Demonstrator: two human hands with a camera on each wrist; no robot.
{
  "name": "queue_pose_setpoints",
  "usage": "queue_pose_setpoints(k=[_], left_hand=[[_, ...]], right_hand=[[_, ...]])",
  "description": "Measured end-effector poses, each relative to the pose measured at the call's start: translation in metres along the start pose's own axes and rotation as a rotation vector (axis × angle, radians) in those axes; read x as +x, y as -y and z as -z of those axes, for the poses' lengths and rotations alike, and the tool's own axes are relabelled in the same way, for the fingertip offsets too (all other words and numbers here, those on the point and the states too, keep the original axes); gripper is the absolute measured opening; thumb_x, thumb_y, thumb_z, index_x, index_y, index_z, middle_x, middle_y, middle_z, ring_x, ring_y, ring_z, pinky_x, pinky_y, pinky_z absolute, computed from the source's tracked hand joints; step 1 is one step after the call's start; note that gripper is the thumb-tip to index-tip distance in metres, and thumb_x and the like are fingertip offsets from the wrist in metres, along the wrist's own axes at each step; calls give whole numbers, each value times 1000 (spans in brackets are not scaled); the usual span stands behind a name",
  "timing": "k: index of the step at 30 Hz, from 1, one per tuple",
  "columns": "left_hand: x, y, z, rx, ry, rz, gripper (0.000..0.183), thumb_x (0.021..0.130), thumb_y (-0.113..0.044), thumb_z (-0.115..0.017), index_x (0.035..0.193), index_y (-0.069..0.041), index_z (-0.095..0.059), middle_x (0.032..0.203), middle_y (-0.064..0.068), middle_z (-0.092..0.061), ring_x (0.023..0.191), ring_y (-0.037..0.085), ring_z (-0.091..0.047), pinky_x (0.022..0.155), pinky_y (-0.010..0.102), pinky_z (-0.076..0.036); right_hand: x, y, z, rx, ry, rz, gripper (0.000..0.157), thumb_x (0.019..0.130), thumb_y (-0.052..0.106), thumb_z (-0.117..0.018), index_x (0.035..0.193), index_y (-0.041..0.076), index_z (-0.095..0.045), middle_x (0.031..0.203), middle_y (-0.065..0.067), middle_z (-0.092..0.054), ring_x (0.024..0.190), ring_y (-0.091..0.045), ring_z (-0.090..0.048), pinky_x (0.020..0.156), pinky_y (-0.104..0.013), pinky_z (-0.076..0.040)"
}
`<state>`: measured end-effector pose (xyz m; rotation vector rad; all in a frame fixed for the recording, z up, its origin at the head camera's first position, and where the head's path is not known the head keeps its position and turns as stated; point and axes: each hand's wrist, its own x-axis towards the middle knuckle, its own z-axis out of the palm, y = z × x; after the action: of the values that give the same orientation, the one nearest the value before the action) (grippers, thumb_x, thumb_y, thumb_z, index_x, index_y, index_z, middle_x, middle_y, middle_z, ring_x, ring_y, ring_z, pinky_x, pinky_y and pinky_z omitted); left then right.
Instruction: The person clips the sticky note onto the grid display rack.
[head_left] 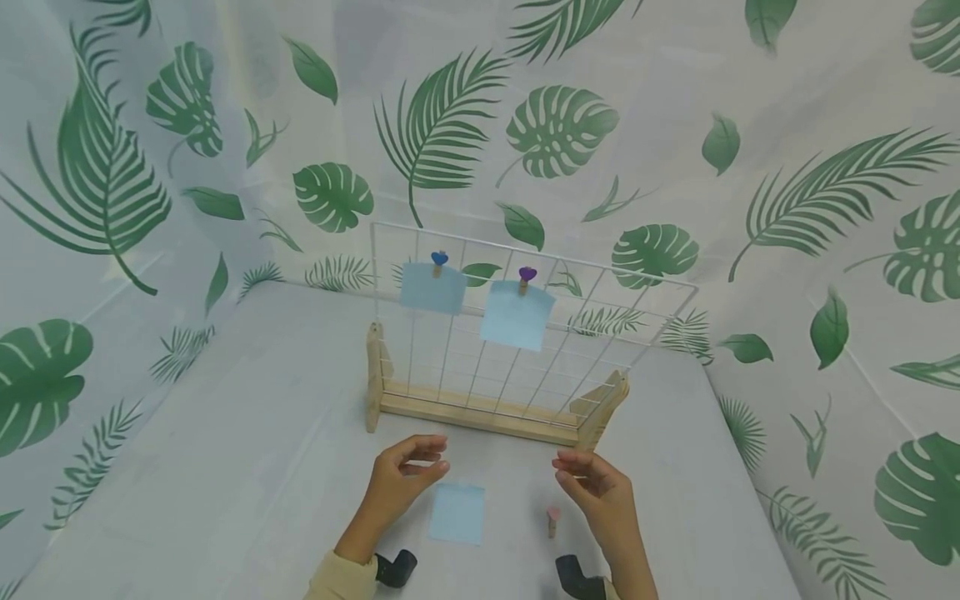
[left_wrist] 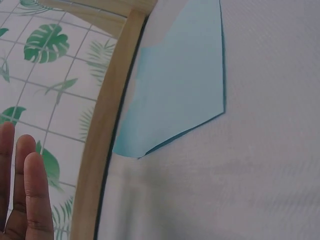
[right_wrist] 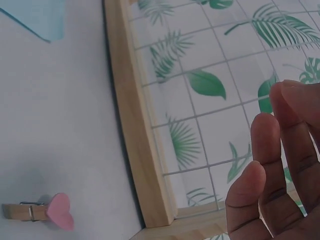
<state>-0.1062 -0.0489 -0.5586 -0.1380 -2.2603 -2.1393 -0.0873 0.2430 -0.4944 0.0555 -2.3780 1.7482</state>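
My left hand [head_left: 405, 471] hovers over the table with loosely bent fingers, holding nothing, just up and left of a blue paper note [head_left: 457, 513] that lies flat. My right hand [head_left: 603, 492] is also raised and holds nothing; in the right wrist view its fingers [right_wrist: 265, 142] are gently bent. Below and left of it lies a small wooden clothespin [head_left: 552, 522] with a pink heart. Behind both hands stands a white wire grid rack [head_left: 480, 408] on a wooden base. Clipped to it are two blue notes, one by a blue-heart clothespin [head_left: 438, 262], the other by a purple-heart clothespin [head_left: 527, 279].
The rack's wooden end feet [head_left: 372, 379] rise at both sides of the base. A pale cloth covers the table [head_left: 247, 433]. Leaf-printed sheeting [head_left: 450, 125] hangs behind and along the sides. Each wrist wears a black camera mount [head_left: 581, 577].
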Motion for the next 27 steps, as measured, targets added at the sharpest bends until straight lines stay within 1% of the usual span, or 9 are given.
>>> queue_pose_setpoints(k=[7, 11, 15, 20, 24, 27], left_hand=[[-1, 4, -2, 3, -3, 38, 31, 94, -10, -84, 123, -3, -77, 120, 9, -78, 107, 18, -72, 90, 26, -58], [-1, 7, -2, 11, -9, 47, 29, 94, -8, -84, 122, -3, -77, 119, 9, -79, 105, 16, -72, 89, 26, -59], [-3, 9, -3, 5, 3, 53, 29, 94, -8, -83, 122, -2, -77, 119, 11, -78, 104, 15, -72, 89, 25, -59], [-4, 11, -2, 2, 27, 65, 32, 94, -9, -83, 124, -1, -76, 122, 12, -77, 106, 18, -72, 91, 26, -59], [-4, 14, -1, 21, 33, 82, 33, 93, -11, -84, 124, -4, -76, 123, 12, -77, 108, 22, -72, 91, 26, -57], [-4, 15, 0, 29, 40, 95, 33, 93, -12, -84, 125, -5, -76, 124, 13, -77, 110, 25, -72, 92, 27, -57]], right_hand=[[-2, -10, 1, 17, 10, -2, 22, 91, -12, -77, 113, -12, -72, 101, -5, -81, 90, -3, -72, 79, -17, -59], [-4, -14, 1, 8, 15, 3, 22, 92, -12, -77, 113, -12, -71, 102, -9, -81, 91, -3, -72, 79, -17, -59], [-5, -17, 0, -12, 14, -35, 23, 92, -11, -77, 114, -13, -71, 104, -12, -80, 92, -4, -72, 80, -18, -60], [-7, -20, 1, -58, 12, -107, 25, 93, -7, -78, 117, -9, -72, 109, -16, -80, 94, -4, -71, 84, -20, -59], [-8, -23, 1, -93, 18, -134, 26, 94, -4, -79, 119, -7, -73, 111, -16, -79, 95, -4, -70, 86, -20, -58], [-9, -26, 2, -96, 28, -139, 25, 93, -4, -79, 118, -6, -73, 112, -16, -79, 94, -3, -70, 85, -21, -59]])
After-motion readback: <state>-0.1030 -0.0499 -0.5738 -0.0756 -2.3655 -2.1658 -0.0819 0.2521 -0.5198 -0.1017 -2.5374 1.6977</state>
